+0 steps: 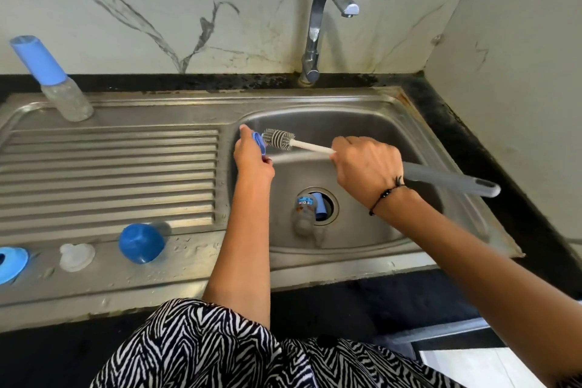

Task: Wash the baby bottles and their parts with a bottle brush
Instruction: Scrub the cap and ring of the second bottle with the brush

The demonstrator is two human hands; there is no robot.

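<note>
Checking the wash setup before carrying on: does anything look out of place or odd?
Yes: a baby bottle lies on its side in the sink, over the drain opening. Rust marks the sink's back right corner.

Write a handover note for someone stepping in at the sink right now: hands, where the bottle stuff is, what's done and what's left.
Left hand pinches a blue ring over the basin.
Right hand grips the bottle brush, bristles against that ring.
One bottle lies in the basin by the drain.
Another bottle with a blue cap stands at the back of the drainboard.
On the front ledge: a second blue ring, a clear teat, a blue cap.
Tap is off.
Done: cannot tell which parts are already clean.
Left: finish the ring, brush both bottles, rinse.
</note>
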